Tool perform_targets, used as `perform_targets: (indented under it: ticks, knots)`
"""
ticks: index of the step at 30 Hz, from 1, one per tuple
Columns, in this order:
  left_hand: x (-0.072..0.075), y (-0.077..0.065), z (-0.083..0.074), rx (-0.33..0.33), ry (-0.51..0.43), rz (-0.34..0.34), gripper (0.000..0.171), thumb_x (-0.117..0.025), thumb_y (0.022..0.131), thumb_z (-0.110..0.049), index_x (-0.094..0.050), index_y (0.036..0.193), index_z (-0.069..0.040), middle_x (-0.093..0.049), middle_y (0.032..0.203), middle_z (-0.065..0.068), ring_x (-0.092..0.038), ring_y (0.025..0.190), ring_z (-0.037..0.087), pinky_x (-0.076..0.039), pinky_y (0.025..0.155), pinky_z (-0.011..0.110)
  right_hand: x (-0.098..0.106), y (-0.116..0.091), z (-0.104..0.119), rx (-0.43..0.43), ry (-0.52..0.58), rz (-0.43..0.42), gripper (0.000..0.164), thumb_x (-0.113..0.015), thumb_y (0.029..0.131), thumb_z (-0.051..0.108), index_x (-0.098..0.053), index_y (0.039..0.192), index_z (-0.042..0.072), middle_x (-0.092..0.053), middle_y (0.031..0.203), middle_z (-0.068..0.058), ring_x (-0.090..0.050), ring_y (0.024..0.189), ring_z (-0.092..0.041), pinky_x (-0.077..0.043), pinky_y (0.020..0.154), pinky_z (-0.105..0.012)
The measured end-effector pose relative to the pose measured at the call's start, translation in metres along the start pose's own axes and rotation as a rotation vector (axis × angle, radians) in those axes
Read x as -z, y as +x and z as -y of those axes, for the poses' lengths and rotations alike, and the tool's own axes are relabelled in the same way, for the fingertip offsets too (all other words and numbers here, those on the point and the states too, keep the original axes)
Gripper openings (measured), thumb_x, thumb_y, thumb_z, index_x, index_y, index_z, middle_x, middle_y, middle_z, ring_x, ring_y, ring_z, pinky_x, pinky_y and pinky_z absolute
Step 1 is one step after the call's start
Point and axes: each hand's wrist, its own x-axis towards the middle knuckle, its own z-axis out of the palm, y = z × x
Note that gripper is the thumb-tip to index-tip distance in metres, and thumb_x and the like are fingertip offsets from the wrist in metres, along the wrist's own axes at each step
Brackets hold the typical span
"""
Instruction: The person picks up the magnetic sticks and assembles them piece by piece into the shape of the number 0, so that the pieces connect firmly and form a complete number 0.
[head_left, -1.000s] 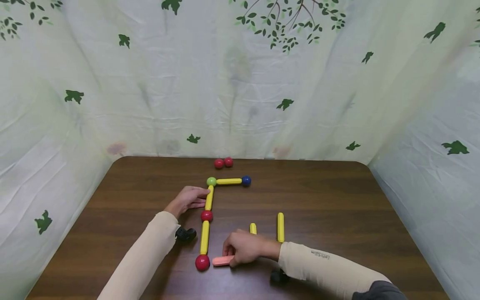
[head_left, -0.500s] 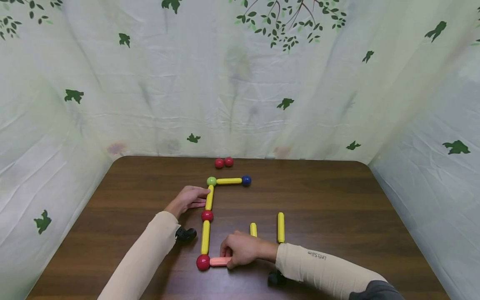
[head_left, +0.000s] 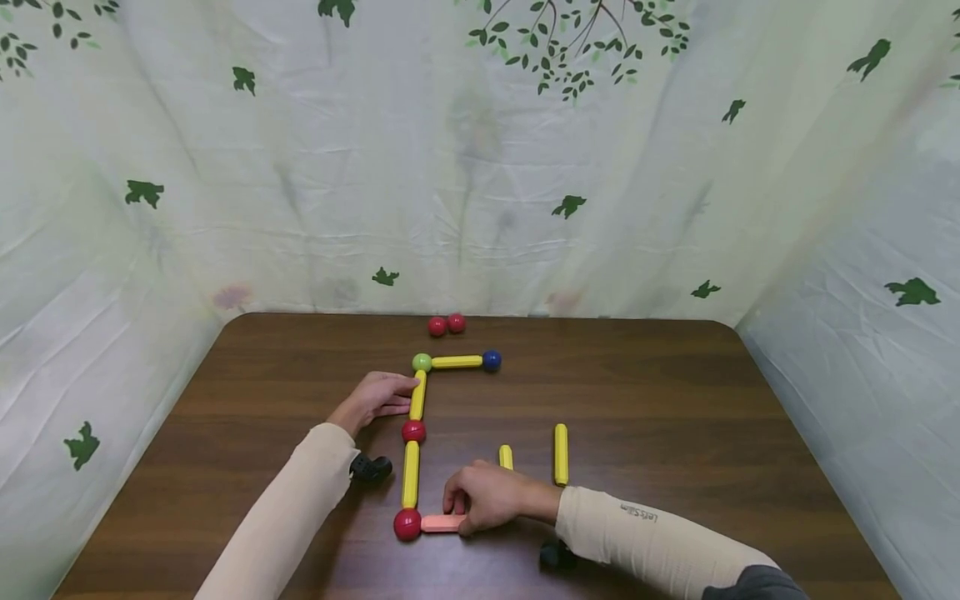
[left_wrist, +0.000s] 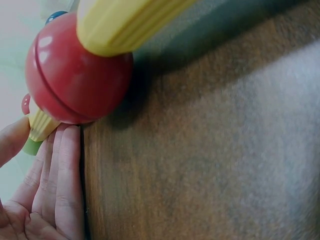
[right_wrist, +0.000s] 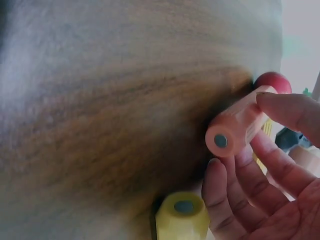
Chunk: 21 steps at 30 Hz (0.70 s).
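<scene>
My right hand [head_left: 487, 497] pinches a pink magnetic rod [head_left: 441, 523], whose left end touches the near red ball [head_left: 407, 525]. The rod's free end shows a metal disc in the right wrist view. From that ball a chain runs away across the table: a yellow magnetic rod [head_left: 410, 475], a second red ball [head_left: 413, 431], another yellow rod [head_left: 418, 396], then a green ball [head_left: 422, 362]. A further yellow rod [head_left: 457, 362] leads right to a blue ball [head_left: 491, 361]. My left hand [head_left: 377, 395] holds the chain's upper yellow rod between thumb and fairly straight fingers.
Two loose yellow rods, one partly hidden [head_left: 506, 457] behind my right hand and one farther right [head_left: 561, 454], lie on the brown table [head_left: 660, 392]. A pair of loose red balls [head_left: 446, 325] sits near the back edge. Leaf-patterned cloth hangs behind.
My right hand has slid the pink rod slightly left, closing the small gap to the near red ball; they now touch. My left hand has stayed in place.
</scene>
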Motion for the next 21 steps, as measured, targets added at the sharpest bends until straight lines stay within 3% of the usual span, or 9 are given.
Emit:
perform_targets:
  ticks: [11,21]
  knots:
    - [-0.001,-0.003,-0.003,-0.01,0.012,-0.013,0.05,-0.066,0.092,-0.025,-0.054,0.129,0.007,-0.064,0.096,0.007,-0.065,0.073,0.011,-0.057,0.072,0.027,0.025,-0.002,-0.014,-0.02,0.226,-0.03,0.02,-0.078,0.078,0.008,-0.07,0.096,0.008,-0.062,0.075,0.007,-0.055,0.064,-0.001,-0.049,0.061,-0.016]
    - [-0.004,-0.007,0.0,-0.017,0.028,-0.043,0.047,-0.067,0.092,-0.025,-0.058,0.126,0.005,-0.063,0.098,0.008,-0.065,0.073,0.012,-0.057,0.072,0.026,0.052,0.001,-0.045,-0.052,0.266,-0.163,0.023,-0.078,0.079,0.008,-0.07,0.101,0.004,-0.063,0.08,0.004,-0.057,0.072,-0.008,-0.05,0.066,-0.021]
